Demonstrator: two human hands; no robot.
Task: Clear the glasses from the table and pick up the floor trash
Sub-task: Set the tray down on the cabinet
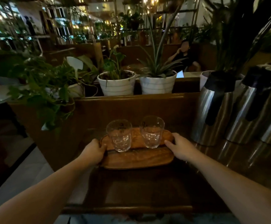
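Note:
Two clear empty glasses stand upright on an oval wooden tray [138,160]: the left glass [119,135] and the right glass [152,132]. The tray rests over a dark wooden counter [141,189]. My left hand [93,153] grips the tray's left end, fingers curled around its rim. On the tray's right end lies my right hand [180,147], its thumb pointing toward the right glass. No floor trash shows in view.
Steel thermos jugs [212,109] [251,110] stand close on the right. Two white plant pots [117,83] [158,83] and leafy plants [42,88] line the ledge behind. A pale floor [26,173] lies to the left. A person [182,57] sits far back.

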